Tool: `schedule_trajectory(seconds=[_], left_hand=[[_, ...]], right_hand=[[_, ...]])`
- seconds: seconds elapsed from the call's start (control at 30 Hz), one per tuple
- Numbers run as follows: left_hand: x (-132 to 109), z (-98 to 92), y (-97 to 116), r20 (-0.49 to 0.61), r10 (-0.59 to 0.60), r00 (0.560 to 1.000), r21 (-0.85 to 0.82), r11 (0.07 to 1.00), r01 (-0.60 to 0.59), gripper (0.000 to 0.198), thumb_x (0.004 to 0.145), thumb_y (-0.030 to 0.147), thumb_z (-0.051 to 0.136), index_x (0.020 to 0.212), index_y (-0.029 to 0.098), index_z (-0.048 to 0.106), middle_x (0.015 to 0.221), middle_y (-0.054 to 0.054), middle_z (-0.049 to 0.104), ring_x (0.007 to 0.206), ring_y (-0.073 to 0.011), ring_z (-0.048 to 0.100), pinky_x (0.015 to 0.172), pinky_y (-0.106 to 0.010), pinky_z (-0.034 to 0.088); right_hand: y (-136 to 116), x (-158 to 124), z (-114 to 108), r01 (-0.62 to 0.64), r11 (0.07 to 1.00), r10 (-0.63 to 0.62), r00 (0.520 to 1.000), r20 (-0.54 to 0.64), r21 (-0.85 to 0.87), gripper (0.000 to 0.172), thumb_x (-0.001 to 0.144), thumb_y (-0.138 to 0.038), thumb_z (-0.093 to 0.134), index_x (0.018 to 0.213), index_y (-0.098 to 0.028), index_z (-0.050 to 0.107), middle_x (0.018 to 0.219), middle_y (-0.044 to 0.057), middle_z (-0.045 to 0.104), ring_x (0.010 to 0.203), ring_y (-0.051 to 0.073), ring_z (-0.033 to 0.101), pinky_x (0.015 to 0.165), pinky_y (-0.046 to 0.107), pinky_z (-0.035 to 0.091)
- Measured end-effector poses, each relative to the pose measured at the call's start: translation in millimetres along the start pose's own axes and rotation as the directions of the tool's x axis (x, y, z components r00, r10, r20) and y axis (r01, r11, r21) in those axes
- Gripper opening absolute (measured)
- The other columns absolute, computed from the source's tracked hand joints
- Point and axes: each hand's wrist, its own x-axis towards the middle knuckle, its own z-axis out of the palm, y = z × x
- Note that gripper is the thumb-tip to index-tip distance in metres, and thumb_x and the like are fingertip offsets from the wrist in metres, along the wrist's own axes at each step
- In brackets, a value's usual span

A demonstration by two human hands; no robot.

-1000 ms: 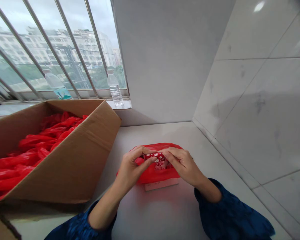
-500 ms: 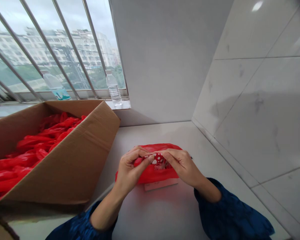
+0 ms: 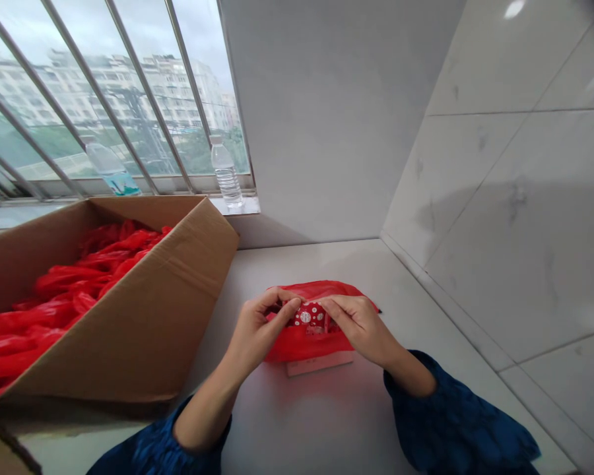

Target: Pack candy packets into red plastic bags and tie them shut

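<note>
My left hand point(image 3: 257, 326) and my right hand point(image 3: 364, 323) are both closed in a pinch, thumbs against fingers. Between them they hold the upper edge of a small red packet point(image 3: 305, 316) with white round marks. Its contents are too small to make out. Around and under the packet lies a translucent red plastic bag point(image 3: 301, 348), spread on the white tabletop. From beneath the bag's near side sticks out the edge of a flat, pale pinkish item point(image 3: 319, 364); most of it is covered.
To the left stands a large open cardboard box point(image 3: 143, 316) filled with red plastic bags point(image 3: 74, 284). A clear bottle point(image 3: 226, 175) and a blue-labelled bottle point(image 3: 113, 170) stand at the barred window. Walls bound the table at the back and right.
My left thumb and fingers have shifted slightly left along the packet's edge, so more of its dotted print shows. My right hand has hardly moved. The bag's left side is gathered in.
</note>
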Motion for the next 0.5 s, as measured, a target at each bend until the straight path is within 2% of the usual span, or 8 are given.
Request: schedule_trajectory(seconds=[0.13,0.23,0.3,0.4,0.5], left_hand=[[1.9,-1.4,-4.3,0.006,0.013,1.0,0.086,0.996,-0.013,0.027,0.092,0.041,0.063,0.091,0.016,0.073,0.074,-0.002,0.068,0.063,-0.0127,0.058,0.059,-0.022,0.045],[5.0,-6.0,-11.0,0.045,0.067,0.997,0.295,0.952,-0.077,0.021,0.093,0.036,0.062,0.095,0.019,0.073,0.076,-0.002,0.072,0.065,-0.0143,0.063,0.062,-0.023,0.047],[6.9,-9.1,-17.2,0.07,0.088,0.994,0.498,0.86,-0.111,0.014,0.093,0.031,0.061,0.091,0.022,0.072,0.081,-0.002,0.074,0.069,-0.0159,0.066,0.063,-0.023,0.045],[7.5,-11.0,-27.6,0.123,0.043,0.992,0.729,0.674,-0.119,0.011,0.092,0.026,0.06,0.091,0.024,0.072,0.094,-0.004,0.077,0.079,-0.0211,0.07,0.062,-0.025,0.043],[4.7,-7.4,-37.3,0.215,-0.006,0.976,0.78,0.602,-0.168,0.013,0.09,0.024,0.06,0.097,0.022,0.071,0.098,-0.01,0.076,0.084,-0.027,0.072,0.063,-0.028,0.046]], right_hand=[[3.9,1.0,0.4,-0.028,1.0,0.028,1.0,0.014,0.011,0.044,0.105,-0.046,0.039,0.099,-0.022,0.076,0.079,0.002,0.073,0.075,0.019,0.067,0.074,0.03,0.051],[10.2,2.5,-0.4,-0.068,0.998,0.068,0.998,0.01,0.001,0.044,0.106,-0.046,0.037,0.113,-0.023,0.074,0.098,0.004,0.075,0.095,0.021,0.069,0.087,0.033,0.051],[17.3,3.7,-0.9,-0.101,0.994,0.102,0.995,0.022,-0.043,0.044,0.106,-0.045,0.035,0.121,-0.022,0.07,0.115,0.007,0.074,0.11,0.023,0.066,0.096,0.035,0.049],[31.9,5.4,-2.0,-0.147,0.953,0.169,0.984,0.063,-0.265,0.043,0.106,-0.036,0.034,0.128,-0.017,0.065,0.126,0.013,0.069,0.119,0.027,0.063,0.101,0.04,0.046],[47.2,5.1,-4.3,-0.171,0.84,0.264,0.958,0.113,-0.515,0.039,0.102,-0.02,0.035,0.128,-0.015,0.064,0.12,0.015,0.072,0.114,0.029,0.066,0.094,0.039,0.048]])
